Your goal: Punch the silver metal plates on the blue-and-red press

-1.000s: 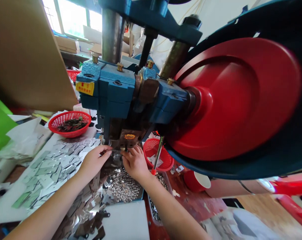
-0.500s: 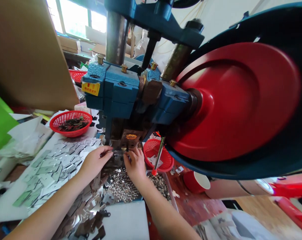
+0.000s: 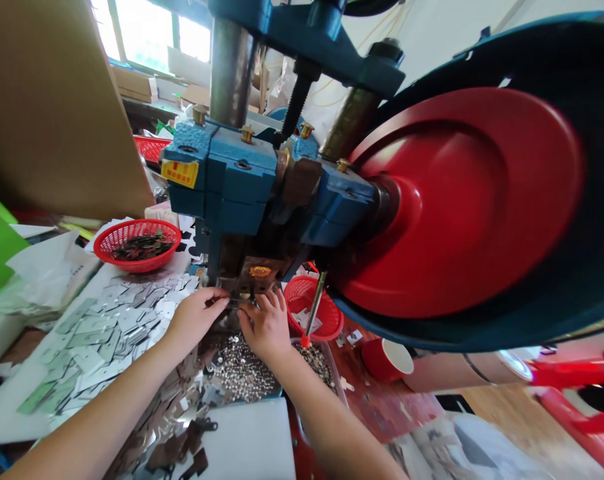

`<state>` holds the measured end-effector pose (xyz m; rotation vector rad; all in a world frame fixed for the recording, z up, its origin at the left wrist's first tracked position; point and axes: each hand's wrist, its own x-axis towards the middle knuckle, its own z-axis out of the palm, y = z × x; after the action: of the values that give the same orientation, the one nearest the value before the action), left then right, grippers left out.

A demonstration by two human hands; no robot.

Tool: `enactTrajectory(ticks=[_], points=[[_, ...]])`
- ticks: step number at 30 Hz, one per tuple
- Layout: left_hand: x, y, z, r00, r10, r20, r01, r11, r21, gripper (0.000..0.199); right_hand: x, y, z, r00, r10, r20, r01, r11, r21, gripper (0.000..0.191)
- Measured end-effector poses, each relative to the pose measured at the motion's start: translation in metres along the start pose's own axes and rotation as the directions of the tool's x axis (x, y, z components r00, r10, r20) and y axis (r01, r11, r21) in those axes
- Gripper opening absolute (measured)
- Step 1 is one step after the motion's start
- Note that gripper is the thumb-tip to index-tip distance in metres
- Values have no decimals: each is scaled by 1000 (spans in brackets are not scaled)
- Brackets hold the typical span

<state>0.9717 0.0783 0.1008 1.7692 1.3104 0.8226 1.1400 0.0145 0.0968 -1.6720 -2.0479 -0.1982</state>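
Note:
At the foot of a blue bench press (image 3: 242, 177), both my hands meet just in front of the tooling. My left hand (image 3: 195, 320) pinches the left end of a small thin metal plate (image 3: 235, 304) between thumb and fingertips. On the other side, my right hand (image 3: 266, 327) has its fingers bent, with the tips at the plate's right end under the press head. What exactly those fingertips grip is too small to make out. Directly below the hands is a heap of small shiny metal rivet-like parts (image 3: 245, 370).
Flat metal plates (image 3: 95, 340) lie spread at left, near a red basket (image 3: 137, 247) of dark pieces. Another red basket (image 3: 332, 320) stands behind the red-tipped lever (image 3: 315, 310). A large red flywheel (image 3: 462, 200) fills the right. A red cup (image 3: 387, 360) is on the table.
My right hand has shifted slightly left along the plate, toward my left hand. My left hand keeps its pinch. The whole view has moved a little.

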Motion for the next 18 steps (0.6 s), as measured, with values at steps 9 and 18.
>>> enactTrajectory(ticks=[9,18], points=[[-2,1,1,1000,-18,-4,18,1000,-1,29,-4,0,3,1000,7,-11,-7,1000,10,26],[0,1,6,1000,9,6,-9,999,51,29,-6,3,4,1000,-17,-23,17,1000,5,24]])
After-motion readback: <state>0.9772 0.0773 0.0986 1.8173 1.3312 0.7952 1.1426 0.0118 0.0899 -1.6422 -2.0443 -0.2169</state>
